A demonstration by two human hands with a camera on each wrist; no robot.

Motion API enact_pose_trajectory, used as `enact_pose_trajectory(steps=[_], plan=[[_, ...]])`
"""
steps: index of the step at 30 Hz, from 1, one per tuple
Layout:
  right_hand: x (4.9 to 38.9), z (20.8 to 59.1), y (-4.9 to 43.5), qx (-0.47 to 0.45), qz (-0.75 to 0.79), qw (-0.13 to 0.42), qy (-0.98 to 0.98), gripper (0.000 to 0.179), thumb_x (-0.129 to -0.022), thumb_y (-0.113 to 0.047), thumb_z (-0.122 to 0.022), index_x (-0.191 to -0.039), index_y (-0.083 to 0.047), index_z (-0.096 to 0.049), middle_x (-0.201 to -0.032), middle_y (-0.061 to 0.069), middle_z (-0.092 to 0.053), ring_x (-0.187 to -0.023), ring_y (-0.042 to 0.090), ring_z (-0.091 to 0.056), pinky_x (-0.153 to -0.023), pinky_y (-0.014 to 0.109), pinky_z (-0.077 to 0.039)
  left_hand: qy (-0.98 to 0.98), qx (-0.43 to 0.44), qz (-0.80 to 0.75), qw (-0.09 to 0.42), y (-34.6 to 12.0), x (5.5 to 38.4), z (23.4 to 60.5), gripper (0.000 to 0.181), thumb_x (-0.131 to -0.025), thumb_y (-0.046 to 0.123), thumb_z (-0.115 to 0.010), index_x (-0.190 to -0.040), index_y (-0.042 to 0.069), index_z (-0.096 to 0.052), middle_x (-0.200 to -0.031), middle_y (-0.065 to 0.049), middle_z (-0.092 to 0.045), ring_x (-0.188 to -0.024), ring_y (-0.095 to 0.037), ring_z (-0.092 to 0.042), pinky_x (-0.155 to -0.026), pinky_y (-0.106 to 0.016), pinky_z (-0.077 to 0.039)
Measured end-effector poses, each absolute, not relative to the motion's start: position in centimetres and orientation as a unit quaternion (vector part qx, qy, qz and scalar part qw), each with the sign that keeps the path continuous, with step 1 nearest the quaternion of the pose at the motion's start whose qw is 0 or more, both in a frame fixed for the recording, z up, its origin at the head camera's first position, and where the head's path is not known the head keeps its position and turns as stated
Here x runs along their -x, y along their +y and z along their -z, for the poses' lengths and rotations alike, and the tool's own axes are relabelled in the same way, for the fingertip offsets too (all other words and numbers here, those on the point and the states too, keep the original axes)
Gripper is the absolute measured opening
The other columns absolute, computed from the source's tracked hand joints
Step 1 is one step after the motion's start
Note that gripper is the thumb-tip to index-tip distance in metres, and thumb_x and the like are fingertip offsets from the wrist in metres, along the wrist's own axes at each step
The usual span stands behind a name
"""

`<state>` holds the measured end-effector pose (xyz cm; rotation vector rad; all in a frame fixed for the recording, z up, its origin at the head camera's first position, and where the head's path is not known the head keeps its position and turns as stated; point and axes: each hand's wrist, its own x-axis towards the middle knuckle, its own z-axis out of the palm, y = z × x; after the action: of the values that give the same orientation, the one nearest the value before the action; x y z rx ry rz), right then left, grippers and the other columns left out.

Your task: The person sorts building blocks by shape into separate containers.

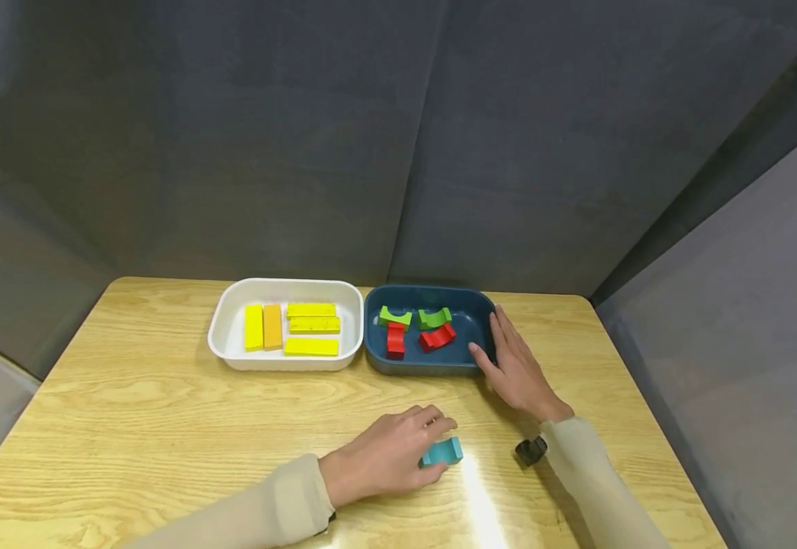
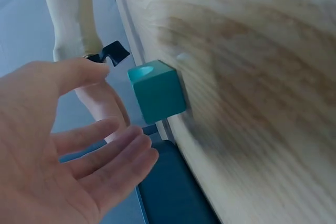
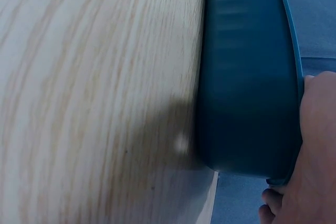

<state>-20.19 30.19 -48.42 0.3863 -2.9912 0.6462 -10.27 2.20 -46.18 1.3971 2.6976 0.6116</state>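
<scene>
On the front part of the table lies a teal arch-shaped block (image 1: 442, 451), its curved hollow showing. My left hand (image 1: 401, 454) is around it from the left, thumb on the near side and fingers on the far side. In the left wrist view a gap shows between the loosely spread fingers (image 2: 115, 166) and the teal block (image 2: 159, 94). My right hand (image 1: 518, 374) holds the right end of the dark blue tray (image 1: 425, 367), thumb over the rim and fingers along the outer side. The right wrist view shows this hand (image 3: 317, 145) at the tray's rim.
Inside the dark blue tray are green arch blocks (image 1: 435, 319) and red arch blocks (image 1: 395, 341). A white tray (image 1: 284, 364) touching its left side contains several yellow bars (image 1: 311, 347) and an orange bar (image 1: 272, 326). Dark grey cloth (image 1: 288, 152) hangs behind the table (image 1: 165, 427).
</scene>
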Motion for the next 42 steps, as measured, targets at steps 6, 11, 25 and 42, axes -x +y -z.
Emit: enact_pose_trajectory(steps=[6,11,25,42], plan=[[20.2,48.4,30.1,-0.127,-0.209,0.031,-0.969,0.087,-0.112,-0.055,-0.044,-0.171,0.001,-0.010,-0.180,0.018,-0.003,-0.165,0.040,-0.008,-0.130,0.066,-0.016,0.872,-0.461,-0.162,0.022,2.8,10.2,46.8,0.055,-0.100,0.035,-0.076,-0.150,0.018,-0.059,-0.134,-0.001,-0.065,-0.112,-0.009,-0.064,-0.083,-0.019,-0.058],[19.9,48.2,30.0,-0.129,-0.216,0.035,-0.967,0.086,-0.113,-0.054,-0.044,-0.171,0.001,-0.011,-0.180,0.018,-0.003,-0.165,0.041,-0.008,-0.130,0.066,-0.015,0.871,-0.468,-0.146,0.020,3.3,10.4,47.2,0.056,-0.099,0.030,-0.077,-0.151,0.019,-0.059,-0.134,0.000,-0.065,-0.110,-0.008,-0.064,-0.077,-0.016,-0.056],[20.1,48.5,30.1,-0.127,-0.212,0.032,-0.969,0.087,-0.113,-0.055,-0.043,-0.171,0.000,-0.009,-0.180,0.017,-0.002,-0.165,0.041,-0.008,-0.130,0.066,-0.016,0.865,-0.486,-0.124,-0.016,3.9,10.4,48.0,0.045,-0.096,0.017,-0.079,-0.139,0.021,-0.067,-0.116,0.001,-0.068,-0.094,-0.007,-0.067,-0.069,-0.015,-0.056],[20.1,48.4,30.0,-0.128,-0.211,0.033,-0.968,0.086,-0.113,-0.053,-0.043,-0.171,0.002,-0.010,-0.180,0.019,-0.002,-0.164,0.043,-0.010,-0.130,0.066,-0.015,0.860,-0.495,-0.123,-0.030,3.7,10.4,48.0,0.041,-0.099,0.016,-0.077,-0.138,0.020,-0.066,-0.115,0.000,-0.070,-0.091,-0.007,-0.068,-0.071,-0.016,-0.057]])
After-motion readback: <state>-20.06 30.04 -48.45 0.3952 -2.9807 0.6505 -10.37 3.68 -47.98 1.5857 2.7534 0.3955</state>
